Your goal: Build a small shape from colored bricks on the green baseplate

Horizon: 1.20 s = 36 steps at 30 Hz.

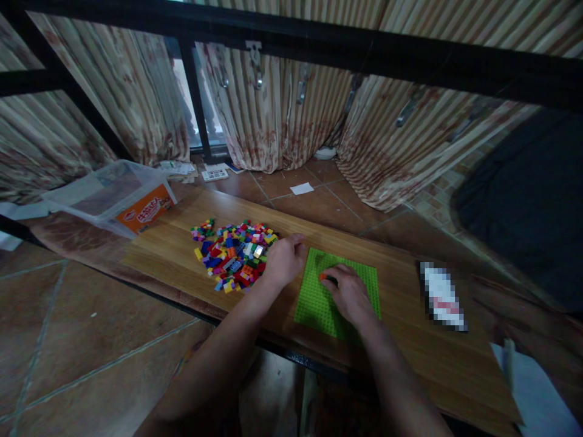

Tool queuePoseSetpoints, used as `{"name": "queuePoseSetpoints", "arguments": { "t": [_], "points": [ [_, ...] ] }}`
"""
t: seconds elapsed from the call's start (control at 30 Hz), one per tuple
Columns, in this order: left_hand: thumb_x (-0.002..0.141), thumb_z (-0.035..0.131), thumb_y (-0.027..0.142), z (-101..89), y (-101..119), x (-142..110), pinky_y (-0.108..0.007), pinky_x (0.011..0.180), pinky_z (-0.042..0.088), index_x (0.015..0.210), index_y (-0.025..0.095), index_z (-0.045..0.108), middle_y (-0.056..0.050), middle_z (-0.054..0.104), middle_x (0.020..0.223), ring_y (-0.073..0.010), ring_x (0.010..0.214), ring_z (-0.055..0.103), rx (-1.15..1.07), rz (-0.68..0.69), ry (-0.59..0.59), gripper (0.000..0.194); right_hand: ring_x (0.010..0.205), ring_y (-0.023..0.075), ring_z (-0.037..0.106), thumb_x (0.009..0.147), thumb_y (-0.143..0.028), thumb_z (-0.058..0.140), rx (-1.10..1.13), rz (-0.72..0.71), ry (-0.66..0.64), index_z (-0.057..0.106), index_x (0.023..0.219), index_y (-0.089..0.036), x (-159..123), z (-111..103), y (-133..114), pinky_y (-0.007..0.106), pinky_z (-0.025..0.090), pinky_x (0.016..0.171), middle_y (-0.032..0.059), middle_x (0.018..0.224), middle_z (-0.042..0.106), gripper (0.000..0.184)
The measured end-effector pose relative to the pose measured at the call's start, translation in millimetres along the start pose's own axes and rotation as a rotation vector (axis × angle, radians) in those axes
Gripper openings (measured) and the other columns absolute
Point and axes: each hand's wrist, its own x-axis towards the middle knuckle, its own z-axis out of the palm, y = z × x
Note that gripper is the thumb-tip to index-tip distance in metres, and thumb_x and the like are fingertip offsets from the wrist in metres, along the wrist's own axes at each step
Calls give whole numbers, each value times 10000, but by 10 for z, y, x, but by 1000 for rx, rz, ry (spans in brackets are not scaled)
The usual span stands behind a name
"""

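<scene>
The right hand [353, 294], nearer, pinched a small orange piece [323, 277] at its tips, over the green baseplate [312, 300], long axis unclear; the left hand [283, 262], its grip impossible to tell, was beside the brick pile [232, 255].

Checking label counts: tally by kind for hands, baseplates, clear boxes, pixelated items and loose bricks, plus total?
Left hand and right hand: 2
Green baseplate: 1
Clear plastic box: 1
Pixelated item: 1
Total: 5
Loose bricks excluded: heaped too densely to count.
</scene>
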Motion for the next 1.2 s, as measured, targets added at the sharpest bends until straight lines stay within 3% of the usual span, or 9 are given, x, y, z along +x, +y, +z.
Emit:
{"name": "queuePoseSetpoints", "arguments": {
  "t": [0.17,0.3,0.47,0.53,0.67,0.9,1.03,1.13,1.2],
  "points": [
    [878,497,180,-191,-135,70,-265,954,497,1168,152,673,-79,724,1137,-182,1028,680,37,-52,91,340,972,217,587,885,-242,572,19,5,-15,715,970,-216,6,5,21,345,444,881,61,981,664,169],
    [871,513,213,-468,-241,116,-268,944,494,1192,151,659,-77,730,1117,-187,1034,674,100,-134,147,359,938,212,608,875,-279,583,44,37,-6,717,964,-221,4,-8,46,345,455,867,56,991,671,171],
    [846,564,393,-945,-426,47,-380,959,480,1255,158,609,-126,716,1116,-288,1095,640,444,-385,190,474,909,219,628,885,-329,556,39,22,54,715,951,-220,-25,-54,76,354,470,848,61,977,690,203],
    [829,566,466,-1070,-494,-13,-423,937,487,1231,137,611,-172,697,1136,-331,1110,625,544,-474,141,521,903,223,632,887,-333,544,36,17,71,715,948,-224,-31,-62,75,361,473,847,61,970,695,212],
    [789,591,520,-1122,-550,-95,-414,894,507,1180,163,615,-175,688,1143,-331,1098,626,615,-527,36,531,903,217,637,884,-333,539,42,22,81,714,938,-236,-29,-57,46,353,475,844,51,957,702,207],
    [772,594,322,-1066,-573,-83,-446,875,513,1141,123,633,-209,681,1143,-369,1087,631,625,-484,-57,421,900,217,642,894,-335,523,45,29,83,709,939,-224,-34,-74,37,349,479,845,59,985,703,221],
    [733,614,255,-1139,-644,-65,-386,847,512,1207,132,631,-163,719,1049,-318,1010,661,500,-448,-6,489,914,223,640,892,-319,514,59,44,118,708,945,-208,-31,-107,28,356,480,848,75,990,704,229],
    [713,629,270,-1145,-636,-62,-291,700,513,1207,132,636,-67,733,850,-221,791,673,116,-356,-65,513,903,222,647,884,-307,511,109,79,185,715,925,-202,-23,-140,-25,360,482,847,82,976,711,233],
    [691,644,286,-1077,-557,-76,-269,665,505,1164,121,655,-37,723,824,-189,748,657,-208,-266,-146,501,878,213,654,878,-321,521,196,109,237,721,917,-203,-19,-159,-79,357,487,837,79,969,718,235]
  ]
}}
